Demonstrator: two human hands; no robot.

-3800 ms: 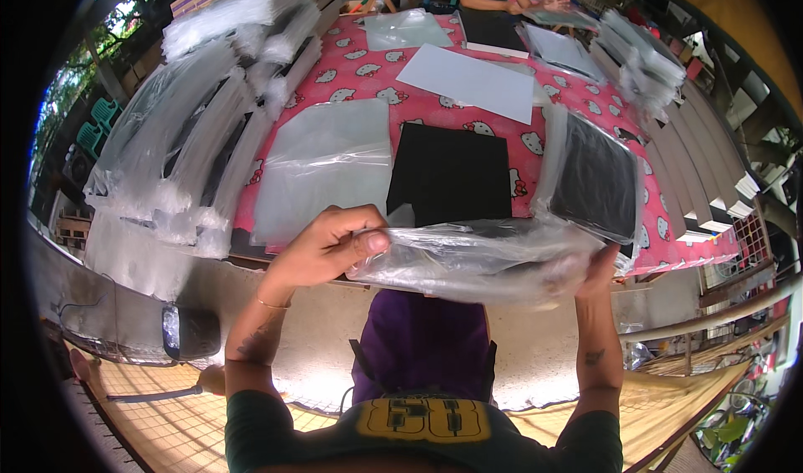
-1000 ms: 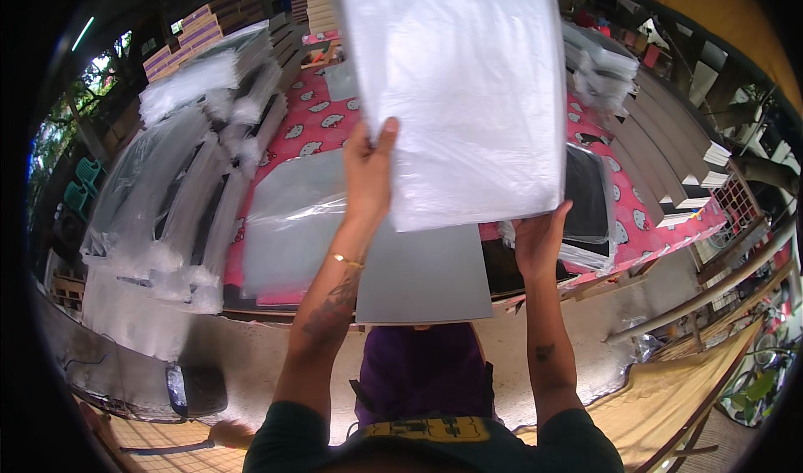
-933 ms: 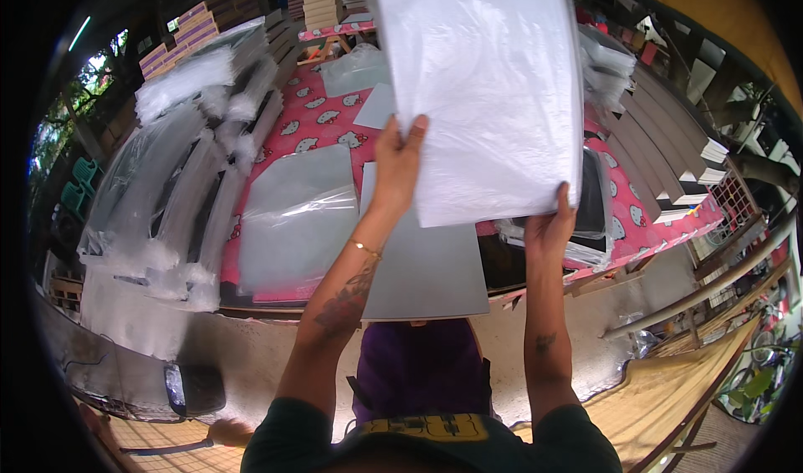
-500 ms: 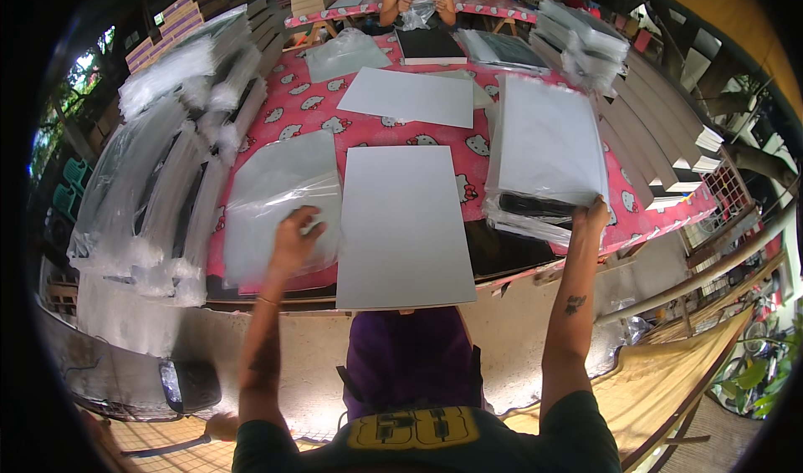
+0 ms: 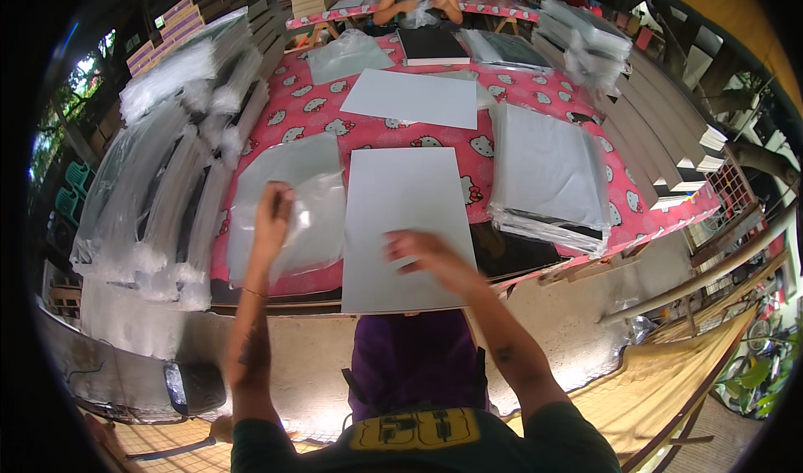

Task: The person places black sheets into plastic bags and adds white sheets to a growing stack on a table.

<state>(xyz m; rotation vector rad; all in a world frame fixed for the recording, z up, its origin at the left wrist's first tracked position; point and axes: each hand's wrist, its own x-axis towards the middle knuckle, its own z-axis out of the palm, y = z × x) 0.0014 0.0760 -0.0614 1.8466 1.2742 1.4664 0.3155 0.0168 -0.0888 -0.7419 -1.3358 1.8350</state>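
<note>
My left hand (image 5: 274,209) is over a pile of clear plastic bags (image 5: 314,172) on the left, fingers bent together; whether a bag's edge is between them is hard to see. My right hand (image 5: 427,254), slightly blurred, hovers above the lower half of a stack of white board sheets (image 5: 401,184), its fingers loosely apart and holding nothing. That stack lies upright before me at the table's near edge. To its right sits a pile of plastic-wrapped white sheets (image 5: 550,163) with dark layers showing at its near end.
Another white sheet (image 5: 410,98) lies crosswise farther back. Wrapped bundles (image 5: 167,180) are heaped at the left; thick stacks (image 5: 661,138) line the right. A black-topped block (image 5: 432,45) rests at the far side, where another person (image 5: 418,3) handles clear plastic. The pink patterned tablecloth (image 5: 284,97) covers the table.
My right hand has let go of the wrapped pile's near right corner and swung left over the white sheets. The wrapped pile sits flatter. My left hand has moved up and slightly left, its fingers closing.
</note>
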